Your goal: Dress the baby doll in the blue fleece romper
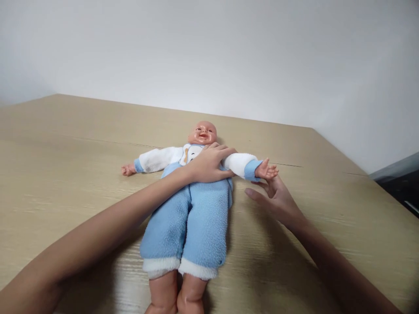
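A baby doll point(205, 222) lies on its back, its bald head away from me and its bare legs toward me. It wears blue fleece trousers and a white top with a bear face on the chest. My left hand point(212, 161) grips the doll's upper body by the shoulder on the right side, with the thumb below the armpit. Beside the doll's outstretched arm is my right hand point(274, 196), thumb apart. Some of its fingers reach under the blue sleeve cuff point(252, 170) and are partly hidden by the doll's hand.
The doll rests on a wide, light wood-toned table point(81, 183) with a thin seam across it. Behind the table's far edge stands a plain pale wall point(209, 56). A dark object point(401, 183) shows past the right edge.
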Available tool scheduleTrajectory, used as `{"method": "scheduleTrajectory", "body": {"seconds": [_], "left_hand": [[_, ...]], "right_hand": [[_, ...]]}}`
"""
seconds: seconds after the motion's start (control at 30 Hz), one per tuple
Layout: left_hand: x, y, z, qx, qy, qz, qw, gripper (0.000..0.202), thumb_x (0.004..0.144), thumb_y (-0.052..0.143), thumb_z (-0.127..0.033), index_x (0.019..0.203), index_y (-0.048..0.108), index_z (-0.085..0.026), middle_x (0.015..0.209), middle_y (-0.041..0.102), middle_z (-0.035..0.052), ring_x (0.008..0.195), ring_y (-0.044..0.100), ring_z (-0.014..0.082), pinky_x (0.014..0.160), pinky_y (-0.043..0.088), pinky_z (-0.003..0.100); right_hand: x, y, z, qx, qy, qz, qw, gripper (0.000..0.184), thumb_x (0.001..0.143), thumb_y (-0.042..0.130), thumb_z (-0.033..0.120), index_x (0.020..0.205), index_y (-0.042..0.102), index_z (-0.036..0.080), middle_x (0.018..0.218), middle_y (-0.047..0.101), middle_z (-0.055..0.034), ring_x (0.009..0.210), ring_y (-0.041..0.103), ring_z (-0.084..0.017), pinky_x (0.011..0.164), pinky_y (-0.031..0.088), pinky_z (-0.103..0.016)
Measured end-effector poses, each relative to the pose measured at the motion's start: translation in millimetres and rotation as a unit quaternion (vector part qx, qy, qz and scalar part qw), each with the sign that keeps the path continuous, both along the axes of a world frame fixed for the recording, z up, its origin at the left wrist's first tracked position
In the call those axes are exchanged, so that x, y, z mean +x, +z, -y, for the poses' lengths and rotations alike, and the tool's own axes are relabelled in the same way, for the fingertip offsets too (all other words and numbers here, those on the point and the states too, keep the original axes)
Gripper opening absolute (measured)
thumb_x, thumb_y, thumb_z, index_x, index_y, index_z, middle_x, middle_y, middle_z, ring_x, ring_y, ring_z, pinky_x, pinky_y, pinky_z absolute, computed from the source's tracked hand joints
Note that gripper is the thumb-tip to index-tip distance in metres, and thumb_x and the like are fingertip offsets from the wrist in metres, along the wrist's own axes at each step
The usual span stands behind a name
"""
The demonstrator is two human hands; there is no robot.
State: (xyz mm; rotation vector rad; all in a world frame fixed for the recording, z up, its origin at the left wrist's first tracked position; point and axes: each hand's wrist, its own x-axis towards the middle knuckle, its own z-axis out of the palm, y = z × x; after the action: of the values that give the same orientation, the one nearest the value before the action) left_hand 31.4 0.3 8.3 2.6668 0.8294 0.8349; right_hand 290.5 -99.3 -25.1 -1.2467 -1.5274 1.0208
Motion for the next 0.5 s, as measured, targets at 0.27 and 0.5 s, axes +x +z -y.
{"method": "scheduleTrajectory", "body": {"seconds": [0.27, 0.5], "left_hand": [[-11, -3.0, -1, -0.106, -0.022, 0.236, 0.966, 0.043, 0.096, 0.074, -0.046, 0.128, 0.072, -0.017, 0.129, 0.079, 0.0130, 0.122, 0.069, 0.0327, 0.111, 0.052, 0.047], [-28, -7.5, -6, -0.199, -0.002, 0.424, 0.883, 0.058, 0.094, 0.076, -0.069, 0.121, 0.075, -0.017, 0.132, 0.078, 0.0150, 0.134, 0.068, 0.0362, 0.121, 0.049, 0.052]], "right_hand": [[-21, -8.7, -3, 0.026, 0.103, 0.167, 0.980, 0.059, 0.095, 0.077, 0.066, 0.142, 0.069, 0.030, 0.153, 0.069, -0.0115, 0.147, 0.060, -0.040, 0.131, 0.041, -0.063], [-76, 3.1, -22, -0.029, 0.088, -0.002, 0.996, 0.047, 0.100, 0.067, 0.070, 0.123, 0.070, 0.029, 0.130, 0.076, -0.0071, 0.128, 0.067, -0.031, 0.116, 0.052, -0.046]]}}
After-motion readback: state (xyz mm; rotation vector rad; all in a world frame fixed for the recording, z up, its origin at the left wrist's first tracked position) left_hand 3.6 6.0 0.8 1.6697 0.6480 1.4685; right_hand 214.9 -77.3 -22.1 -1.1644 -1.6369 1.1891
